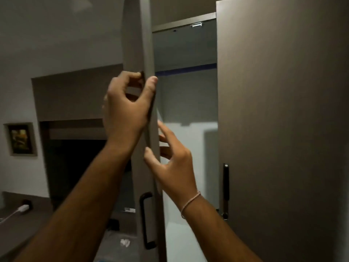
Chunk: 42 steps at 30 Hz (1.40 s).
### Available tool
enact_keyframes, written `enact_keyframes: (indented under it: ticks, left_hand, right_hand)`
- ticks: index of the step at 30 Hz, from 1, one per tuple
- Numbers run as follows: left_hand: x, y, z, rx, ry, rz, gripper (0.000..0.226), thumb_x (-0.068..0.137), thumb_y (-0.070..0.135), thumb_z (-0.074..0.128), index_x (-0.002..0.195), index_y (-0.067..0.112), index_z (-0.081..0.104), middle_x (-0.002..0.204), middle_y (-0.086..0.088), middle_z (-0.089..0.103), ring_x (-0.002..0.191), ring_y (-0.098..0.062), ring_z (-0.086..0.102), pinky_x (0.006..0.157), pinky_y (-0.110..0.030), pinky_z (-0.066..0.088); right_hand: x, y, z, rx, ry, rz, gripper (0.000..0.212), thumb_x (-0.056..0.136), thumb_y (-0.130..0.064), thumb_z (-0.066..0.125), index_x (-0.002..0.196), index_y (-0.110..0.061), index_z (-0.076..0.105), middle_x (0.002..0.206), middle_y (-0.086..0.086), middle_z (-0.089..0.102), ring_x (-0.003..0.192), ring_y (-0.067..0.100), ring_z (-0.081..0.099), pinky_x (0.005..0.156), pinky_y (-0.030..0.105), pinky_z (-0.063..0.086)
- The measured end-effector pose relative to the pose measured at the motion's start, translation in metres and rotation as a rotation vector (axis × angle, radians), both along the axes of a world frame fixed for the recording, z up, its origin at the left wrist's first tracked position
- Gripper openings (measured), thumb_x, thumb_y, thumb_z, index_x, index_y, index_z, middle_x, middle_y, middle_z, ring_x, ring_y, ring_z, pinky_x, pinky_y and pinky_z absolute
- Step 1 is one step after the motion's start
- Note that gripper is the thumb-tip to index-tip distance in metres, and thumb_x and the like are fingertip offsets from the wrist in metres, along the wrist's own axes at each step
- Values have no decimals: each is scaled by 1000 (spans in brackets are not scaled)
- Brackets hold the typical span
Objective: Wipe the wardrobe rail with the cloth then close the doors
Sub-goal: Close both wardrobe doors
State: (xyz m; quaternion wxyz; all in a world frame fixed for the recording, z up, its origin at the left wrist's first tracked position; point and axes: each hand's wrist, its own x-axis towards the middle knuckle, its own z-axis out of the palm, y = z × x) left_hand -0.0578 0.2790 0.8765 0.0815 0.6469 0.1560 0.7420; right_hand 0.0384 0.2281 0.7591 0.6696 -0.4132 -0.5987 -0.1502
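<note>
So the left hand (124, 108) is pinching the left wardrobe door (145, 53) by its edge, right hand (173, 163) spread just below, thumb on the same edge. Open gap beyond, then the right door (279, 110).

Two bare forearms fill the lower frame, no sleeves anywhere in view, both arms uncovered right up to where they leave the picture. The left hand (125, 108) wears nothing at all: no ring, no watch, no band at the wrist. The right hand (174, 163) is ringless too, but its wrist carries a thin, pale pink cord bracelet (189, 204), a slim strand looped snugly round it. Fingernails look short and unpainted.
</note>
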Motion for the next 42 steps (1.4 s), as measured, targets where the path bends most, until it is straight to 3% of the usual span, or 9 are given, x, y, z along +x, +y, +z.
enact_keyframes:
  ticks: [3, 7, 9, 11, 13, 18, 22, 28, 42]
  left_hand:
    - [43, -4, -14, 32, 99, 58, 47, 94, 66, 67, 130, 37, 69, 121, 9, 67, 101, -10, 70, 75, -21, 55]
    - [98, -3, -26, 62, 321, 304, 57, 94, 71, 63, 143, 43, 60, 119, 5, 62, 94, -22, 70, 67, -34, 45]
    - [123, -3, -27, 52, 379, 336, 59, 98, 66, 61, 148, 35, 57, 121, -1, 59, 95, -24, 67, 67, -40, 53]
    - [143, -2, -29, 54, 403, 342, 59, 102, 60, 60, 150, 29, 54, 124, -6, 57, 99, -24, 63, 69, -43, 60]
    - [155, 3, -31, 64, 412, 344, 59, 104, 60, 56, 153, 27, 51, 125, -7, 55, 101, -23, 59, 68, -42, 62]
    - [175, 20, -48, 124, 508, 440, 62, 106, 62, 46, 158, 29, 45, 135, -7, 51, 110, -21, 54, 63, -34, 59]
    - [186, 35, -66, 162, 582, 425, 54, 108, 55, 45, 157, 30, 48, 154, -6, 47, 127, -23, 53, 67, -37, 63]
    - [200, 50, -95, 137, 680, 352, 60, 109, 47, 50, 166, 36, 33, 181, -3, 14, 164, -28, 20, 113, -50, 50]
    - [220, 63, -85, 39, 829, 293, 69, 109, 50, 44, 169, 43, 10, 180, 3, -14, 167, -26, -5, 126, -59, 33]
  right_hand:
    - [42, -5, -13, 63, 37, -233, 64, 97, -23, 68, 158, -23, 49, 139, -3, 71, 115, 10, 73, 96, 35, 62]
    - [93, -9, -18, -50, 95, -490, 57, 102, -24, 62, 157, -28, 50, 127, -4, 74, 103, 17, 73, 89, 36, 62]
    - [114, -9, -18, -128, 6, -645, 55, 104, -23, 60, 157, -25, 49, 129, -2, 68, 116, 15, 66, 102, 40, 56]
    - [130, -6, -16, -213, -78, -847, 56, 103, -26, 59, 158, -25, 47, 155, 3, 50, 149, 21, 44, 125, 58, 33]
    - [140, -2, -14, -285, -137, -1002, 60, 104, -31, 57, 161, -28, 40, 174, 6, 22, 165, 28, 13, 130, 66, 10]
    - [158, 9, -11, -351, -131, -1081, 71, 105, -32, 55, 167, -36, 20, 178, 7, -14, 165, 31, -13, 128, 69, 3]
    - [171, 19, -5, -409, -127, -1101, 80, 108, -35, 51, 168, -39, -1, 177, 5, -19, 165, 30, -14, 128, 69, 4]
    - [190, 26, 2, -482, -174, -1130, 84, 110, -46, 44, 164, -42, -19, 177, 4, -18, 165, 30, -10, 129, 67, 6]
    - [217, 41, 7, -445, -262, -1261, 85, 103, -46, 57, 169, -37, 4, 177, 10, 10, 163, 34, 17, 128, 64, 20]
